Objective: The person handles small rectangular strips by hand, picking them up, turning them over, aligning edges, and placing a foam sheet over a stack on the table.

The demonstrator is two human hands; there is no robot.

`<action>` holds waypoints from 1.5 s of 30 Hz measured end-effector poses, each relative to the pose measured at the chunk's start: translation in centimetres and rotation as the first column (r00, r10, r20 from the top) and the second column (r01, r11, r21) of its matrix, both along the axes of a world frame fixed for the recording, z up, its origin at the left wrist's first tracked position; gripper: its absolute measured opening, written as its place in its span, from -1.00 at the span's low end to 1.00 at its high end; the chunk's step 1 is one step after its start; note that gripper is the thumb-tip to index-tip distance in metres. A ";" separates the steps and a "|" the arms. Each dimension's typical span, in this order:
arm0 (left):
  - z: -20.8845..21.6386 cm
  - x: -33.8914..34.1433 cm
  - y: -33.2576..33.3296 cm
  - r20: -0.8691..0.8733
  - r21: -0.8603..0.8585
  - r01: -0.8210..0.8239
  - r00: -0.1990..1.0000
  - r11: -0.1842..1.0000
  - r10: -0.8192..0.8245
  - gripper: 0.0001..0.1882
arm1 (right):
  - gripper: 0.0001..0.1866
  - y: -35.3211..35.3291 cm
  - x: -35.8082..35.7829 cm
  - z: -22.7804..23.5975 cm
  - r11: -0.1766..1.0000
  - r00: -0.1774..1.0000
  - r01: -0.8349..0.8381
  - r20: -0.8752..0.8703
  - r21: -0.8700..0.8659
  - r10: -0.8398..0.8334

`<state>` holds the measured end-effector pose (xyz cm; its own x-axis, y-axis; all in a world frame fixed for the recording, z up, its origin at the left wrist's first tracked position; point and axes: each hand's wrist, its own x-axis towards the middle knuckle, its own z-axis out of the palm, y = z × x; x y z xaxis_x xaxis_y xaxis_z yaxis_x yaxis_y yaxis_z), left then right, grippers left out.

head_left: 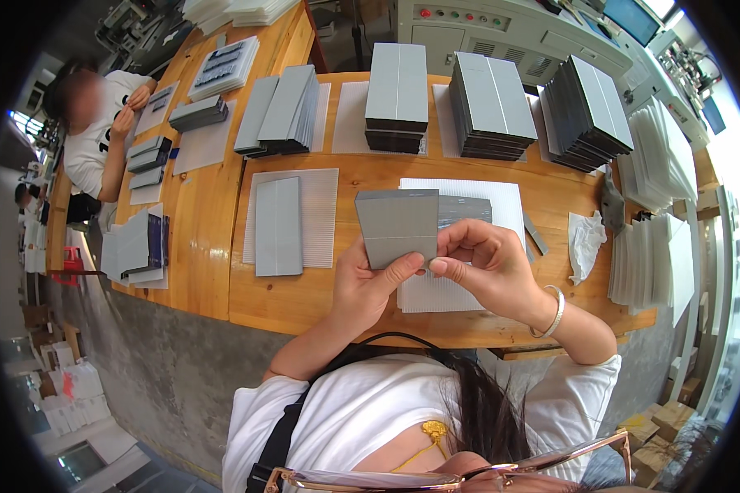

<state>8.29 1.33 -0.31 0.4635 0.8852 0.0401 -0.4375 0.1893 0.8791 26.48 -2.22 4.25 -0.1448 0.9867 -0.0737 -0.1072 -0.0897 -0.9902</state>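
Observation:
My left hand (368, 283) holds a flat grey box (400, 223) upright by its lower part, the thumb pressed on its face near the bottom edge. A thin pale line crosses the box low down. Close by its lower right corner, my right hand (493, 267) has thumb and forefinger brought together in a pinch; whatever is between them is too small to make out. Behind the right hand, another grey box with a shiny surface (467, 211) lies on a white corrugated sheet (506, 197), partly hidden. To the left, a single grey box (279, 226) rests on a second corrugated sheet (319, 189).
Tall stacks of grey boxes (397, 86) line the table's far side. White sheets (662, 156) stand piled at the right, near a crumpled white paper (585, 246). At the left, a co-worker (99, 135) sits by smaller box stacks (136, 242) on the wooden table (205, 279).

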 end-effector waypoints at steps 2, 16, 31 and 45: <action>0.0 0.0 0.0 0.004 0.001 0.005 1.000 1.000 -0.005 -0.75 | -0.83 -0.1 0.0 -0.1 1.000 1.000 0.002 -0.004 0.005 -0.002; 0.3 -0.4 0.5 0.035 -0.038 -0.096 0.995 0.995 0.097 -0.79 | -0.87 0.0 3.3 2.5 0.977 0.822 -0.110 0.570 0.182 -0.014; -0.1 -0.1 0.8 0.041 -0.054 -0.078 0.996 0.995 0.081 -0.81 | -0.91 -0.3 5.3 3.8 0.953 0.383 -0.088 0.893 0.291 -0.238; 0.2 0.4 -0.1 0.017 -0.075 -0.017 1.000 0.997 0.018 -0.75 | -0.68 0.0 2.1 0.7 0.914 0.705 -0.134 0.685 0.383 -0.184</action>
<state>8.71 1.26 -0.14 0.4476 0.8940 -0.0188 -0.4564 0.2465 0.8549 28.61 -2.21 4.97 -0.1828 0.9552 0.2327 0.6266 0.2956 -0.7211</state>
